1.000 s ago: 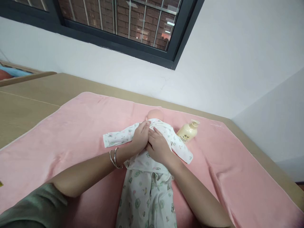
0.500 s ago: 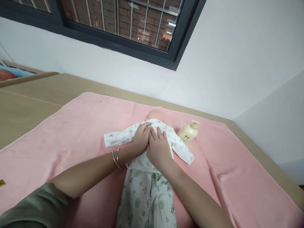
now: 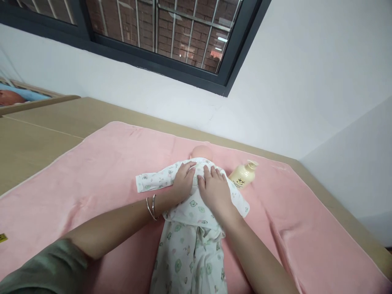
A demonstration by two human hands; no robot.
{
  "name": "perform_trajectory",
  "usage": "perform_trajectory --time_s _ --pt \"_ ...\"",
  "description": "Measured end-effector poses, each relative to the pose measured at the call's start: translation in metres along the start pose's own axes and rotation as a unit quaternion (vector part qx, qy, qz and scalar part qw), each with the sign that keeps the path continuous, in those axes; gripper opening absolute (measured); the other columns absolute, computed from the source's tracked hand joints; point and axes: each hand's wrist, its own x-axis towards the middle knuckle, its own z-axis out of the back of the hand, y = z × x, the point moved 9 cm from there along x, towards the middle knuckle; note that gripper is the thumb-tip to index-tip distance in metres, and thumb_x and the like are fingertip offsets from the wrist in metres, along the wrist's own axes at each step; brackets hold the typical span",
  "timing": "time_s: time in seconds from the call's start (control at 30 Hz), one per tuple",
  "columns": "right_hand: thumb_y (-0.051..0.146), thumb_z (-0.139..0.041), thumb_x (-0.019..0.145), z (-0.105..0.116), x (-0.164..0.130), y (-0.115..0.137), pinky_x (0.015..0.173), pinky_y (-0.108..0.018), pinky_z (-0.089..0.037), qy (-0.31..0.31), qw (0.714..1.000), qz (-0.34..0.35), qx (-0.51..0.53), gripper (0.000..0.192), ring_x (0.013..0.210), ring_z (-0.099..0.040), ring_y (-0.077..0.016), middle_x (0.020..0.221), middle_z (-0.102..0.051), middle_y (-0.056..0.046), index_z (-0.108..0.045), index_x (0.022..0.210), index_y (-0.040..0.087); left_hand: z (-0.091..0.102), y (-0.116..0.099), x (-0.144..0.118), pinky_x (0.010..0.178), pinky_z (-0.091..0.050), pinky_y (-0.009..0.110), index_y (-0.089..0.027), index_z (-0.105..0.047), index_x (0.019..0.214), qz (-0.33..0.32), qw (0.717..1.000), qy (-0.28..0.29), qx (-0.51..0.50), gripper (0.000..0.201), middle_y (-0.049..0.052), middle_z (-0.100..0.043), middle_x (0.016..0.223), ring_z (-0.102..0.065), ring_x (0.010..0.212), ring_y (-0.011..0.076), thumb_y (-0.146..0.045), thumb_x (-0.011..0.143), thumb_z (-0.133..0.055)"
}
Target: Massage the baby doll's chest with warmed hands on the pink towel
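Note:
A baby doll [image 3: 200, 151] lies face down on a pink blanket [image 3: 101, 171], dressed in a white printed suit [image 3: 190, 249]. My left hand [image 3: 182, 181], with two bangles on its wrist, rests flat on the doll's upper back toward the left sleeve [image 3: 151, 180]. My right hand [image 3: 216, 190] lies flat beside it on the right of the back, fingers spread toward the neck. Neither hand grips anything.
A cream pump bottle [image 3: 244, 175] lies on the blanket just right of the doll. The blanket covers a tan wooden table [image 3: 36, 139] against a white wall, under a dark-framed window [image 3: 159, 36]. A cot edge [image 3: 18, 98] shows at far left.
Both hands have slid apart on the doll's back and flattened; the right hand has moved right and toward the neck. The view has shifted slightly.

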Motion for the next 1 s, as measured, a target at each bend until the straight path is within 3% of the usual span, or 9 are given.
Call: perform_trajectory --time_s 0.1,0.2,0.33,0.47,0.57,0.67,0.73,0.8,1.0 --pt "0.025 -0.04 0.098 -0.003 -0.012 0.034 0.122 -0.056 -0.02 0.011 0.992 0.126 -0.003 0.049 0.148 -0.031 -0.0318 0.154 -0.041 -0.017 -0.05 0.144 0.012 0.001 0.001 0.001 0.109 -0.043 0.041 -0.02 -0.067 0.11 -0.005 1.0 -0.005 0.013 0.03 0.008 -0.069 0.12 -0.06 0.118 0.0228 -0.023 0.092 -0.043" --pt "0.023 -0.037 0.099 -0.005 -0.007 0.037 0.124 -0.054 -0.015 0.032 0.983 0.178 0.028 0.047 0.15 -0.028 -0.0265 0.157 -0.039 -0.009 -0.053 0.143 0.017 0.001 0.0 0.001 0.109 -0.044 0.042 -0.02 -0.067 0.11 -0.014 0.999 -0.008 0.032 0.03 0.008 -0.07 0.12 -0.06 0.117 0.0232 -0.024 0.093 -0.042" --pt "0.037 -0.033 0.104 -0.002 0.014 0.003 0.122 -0.051 -0.025 0.024 0.992 0.106 0.056 0.049 0.149 -0.03 -0.0276 0.158 -0.037 -0.009 -0.048 0.147 0.02 0.0 -0.001 0.0 0.111 -0.042 0.041 -0.02 -0.066 0.115 -0.032 0.998 -0.006 0.048 0.032 0.008 -0.068 0.124 -0.059 0.12 0.0236 -0.024 0.092 -0.043" --pt "0.038 -0.035 0.103 0.001 0.007 -0.005 0.118 -0.052 -0.03 0.002 1.0 0.009 -0.014 0.059 0.143 -0.039 -0.0358 0.15 -0.043 -0.026 -0.041 0.149 0.002 -0.001 -0.003 -0.001 0.113 -0.039 0.042 -0.021 -0.067 0.113 -0.047 0.997 -0.001 0.061 0.031 0.008 -0.068 0.124 -0.058 0.121 0.0241 -0.025 0.093 -0.043" --pt "0.03 -0.038 0.101 -0.002 -0.01 0.018 0.119 -0.053 -0.028 -0.006 0.997 0.041 -0.061 0.056 0.144 -0.036 -0.0378 0.151 -0.04 -0.028 -0.041 0.149 0.0 0.0 -0.001 -0.001 0.112 -0.041 0.043 -0.02 -0.066 0.114 -0.05 0.996 -0.003 0.07 0.032 0.009 -0.068 0.123 -0.058 0.12 0.0244 -0.027 0.094 -0.042" --pt "0.025 -0.041 0.099 -0.009 -0.015 0.038 0.122 -0.054 -0.021 0.021 0.99 0.14 -0.029 0.051 0.15 -0.026 -0.0328 0.157 -0.037 -0.017 -0.046 0.148 0.011 0.0 0.0 -0.001 0.11 -0.043 0.043 -0.019 -0.065 0.115 -0.066 0.995 -0.006 0.079 0.034 0.008 -0.069 0.122 -0.06 0.119 0.0236 -0.027 0.095 -0.04" --pt "0.027 -0.038 0.101 -0.011 -0.006 0.03 0.122 -0.054 -0.019 0.035 0.987 0.153 0.021 0.047 0.151 -0.024 -0.0288 0.158 -0.037 -0.009 -0.05 0.146 0.02 -0.001 -0.002 -0.002 0.111 -0.043 0.044 -0.02 -0.065 0.115 -0.089 0.992 -0.009 0.092 0.034 0.008 -0.07 0.122 -0.061 0.117 0.0231 -0.027 0.096 -0.038" --pt "0.033 -0.034 0.104 -0.011 0.008 0.01 0.122 -0.054 -0.021 0.029 0.99 0.117 0.07 0.045 0.151 -0.025 -0.0271 0.159 -0.036 -0.005 -0.051 0.145 0.026 -0.003 -0.004 -0.003 0.115 -0.038 0.046 -0.02 -0.064 0.117 -0.114 0.987 -0.009 0.116 0.035 0.008 -0.069 0.124 -0.06 0.12 0.0232 -0.026 0.097 -0.037" --pt "0.044 -0.035 0.103 -0.01 0.023 -0.029 0.121 -0.044 -0.024 0.005 0.995 0.017 0.098 0.061 0.148 -0.03 -0.0282 0.155 -0.039 -0.018 -0.038 0.152 0.008 -0.012 0.0 -0.007 0.122 -0.029 0.049 -0.018 -0.059 0.129 -0.131 0.97 0.008 0.206 0.039 0.01 -0.062 0.137 -0.05 0.136 0.0243 -0.026 0.097 -0.037"
